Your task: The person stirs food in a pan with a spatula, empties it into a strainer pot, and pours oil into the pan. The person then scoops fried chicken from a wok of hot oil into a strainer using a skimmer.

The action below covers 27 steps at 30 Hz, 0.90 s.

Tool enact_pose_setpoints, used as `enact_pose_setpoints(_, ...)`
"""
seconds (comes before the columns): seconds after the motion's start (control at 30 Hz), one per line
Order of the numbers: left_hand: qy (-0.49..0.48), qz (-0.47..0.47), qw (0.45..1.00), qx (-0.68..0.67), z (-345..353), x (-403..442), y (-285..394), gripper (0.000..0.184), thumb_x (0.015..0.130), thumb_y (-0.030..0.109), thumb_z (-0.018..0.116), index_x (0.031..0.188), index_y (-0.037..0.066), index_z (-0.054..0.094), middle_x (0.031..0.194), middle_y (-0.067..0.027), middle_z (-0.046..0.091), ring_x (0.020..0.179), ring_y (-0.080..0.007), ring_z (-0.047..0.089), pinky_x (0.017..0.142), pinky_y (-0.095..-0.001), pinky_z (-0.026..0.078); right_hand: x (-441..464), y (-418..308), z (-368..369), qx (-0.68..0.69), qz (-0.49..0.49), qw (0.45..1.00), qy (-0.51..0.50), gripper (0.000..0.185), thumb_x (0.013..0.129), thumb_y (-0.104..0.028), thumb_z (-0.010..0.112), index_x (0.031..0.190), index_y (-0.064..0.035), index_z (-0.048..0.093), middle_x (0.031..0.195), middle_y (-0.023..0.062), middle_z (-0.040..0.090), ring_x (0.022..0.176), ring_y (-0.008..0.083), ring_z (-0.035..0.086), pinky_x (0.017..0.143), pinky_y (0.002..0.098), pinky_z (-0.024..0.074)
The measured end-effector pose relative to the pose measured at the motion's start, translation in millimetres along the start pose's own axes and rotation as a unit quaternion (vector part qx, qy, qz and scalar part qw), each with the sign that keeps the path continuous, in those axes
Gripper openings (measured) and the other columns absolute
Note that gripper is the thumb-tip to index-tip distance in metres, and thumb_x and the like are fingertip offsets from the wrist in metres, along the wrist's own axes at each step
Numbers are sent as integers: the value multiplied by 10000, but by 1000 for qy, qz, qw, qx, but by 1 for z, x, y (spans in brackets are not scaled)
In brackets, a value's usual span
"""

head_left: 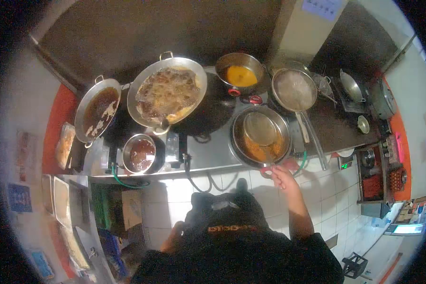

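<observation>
Strainer point(260, 128): mesh bowl inside steel pan point(284, 124), over orange contents, at 11 o'clock from right hand point(284, 179). I saw right fingers wrapped snugly about strainer handle near pan's lower rim. Left hand point(177, 229) showed at 7 o'clock of view, mostly hidden beside dark clothing; its grip I could not tell. From steel pan, pan of yellow liquid point(244, 59) stood near 11 o'clock, second strainer point(294, 90) at 1, frothing wok point(200, 97) at 10.

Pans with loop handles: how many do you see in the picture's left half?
2: a pan of dark liquid at far left, and a larger pan of frothy contents beside it. None seems hidden.
</observation>
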<state>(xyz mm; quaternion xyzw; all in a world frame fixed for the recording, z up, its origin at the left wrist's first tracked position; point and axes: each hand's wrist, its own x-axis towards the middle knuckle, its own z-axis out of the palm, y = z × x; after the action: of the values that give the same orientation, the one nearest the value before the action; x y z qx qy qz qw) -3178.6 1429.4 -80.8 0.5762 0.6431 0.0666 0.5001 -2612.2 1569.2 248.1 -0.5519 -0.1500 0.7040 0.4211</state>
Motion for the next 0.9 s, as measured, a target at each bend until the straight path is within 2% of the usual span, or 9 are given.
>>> enact_pose_setpoints(0.13,4,-137,913,-385,-5,-1,-26,51,689,87,538,697,57,580,694,-108,586,601,-240,560,534,-354,451,-44,4,39,-47,-60,994,72,172,866,-184,489,983,-59,480,543,-30,404,362,49,325,302,200,230)
enact_pose_setpoints(0.2,-98,-71,886,-448,-28,20,-33,44,663,70,558,701,65,580,693,-98,581,607,-247,551,531,-362,451,-49,-6,60,-60,-83,992,71,175,855,-164,504,990,-62,460,561,-22,422,366,65,344,301,210,258)
enact_pose_setpoints(0.27,-18,7,999,-29,-31,34,-28,118,683,100,587,781,35,580,692,-78,579,639,-207,560,538,-342,459,-45,-21,83,-44,-117,991,52,198,849,-146,507,1014,-51,455,565,-4,448,364,79,372,303,212,274)
enact_pose_setpoints(0.4,146,-121,925,-331,-51,25,52,142,742,118,526,826,17,580,720,-90,581,642,-188,552,573,-308,450,8,-79,155,-24,-180,983,-21,244,851,-108,471,1079,-29,441,691,50,508,372,107,420,303,239,322)
enact_pose_setpoints(0.7,243,-109,908,-324,-10,-35,40,275,797,227,542,970,14,566,814,-116,628,640,-194,605,460,-288,436,191,-172,282,-549,-148,819,75,253,787,1,371,1012,39,479,623,115,517,380,162,481,304,276,366)
enact_pose_setpoints(0.73,210,-238,835,-450,-5,-48,36,181,721,134,573,846,4,589,712,-81,584,579,-162,555,457,-295,437,204,-169,290,-552,-152,817,68,253,787,1,371,1012,39,479,623,115,517,380,162,481,304,276,366)
enact_pose_setpoints(0.77,174,-31,974,-141,10,-63,2,170,713,160,579,812,23,593,681,-84,575,557,-177,550,455,-331,436,224,-161,296,-478,-130,866,67,216,777,14,366,954,55,482,603,130,513,374,173,475,306,279,374)
enact_pose_setpoints(0.8,171,8,985,-8,27,-82,-8,170,712,162,579,809,23,593,681,-83,575,563,-178,551,461,-333,438,236,-155,301,-401,-104,908,66,185,767,28,361,896,71,486,583,145,508,368,183,469,308,282,381)
enact_pose_setpoints(0.9,136,-86,987,-29,63,-127,-6,170,711,168,578,800,24,593,681,-82,575,582,-183,556,481,-336,444,232,-160,319,-332,-13,943,-15,81,761,40,378,752,64,455,547,127,480,371,176,459,312,263,385)
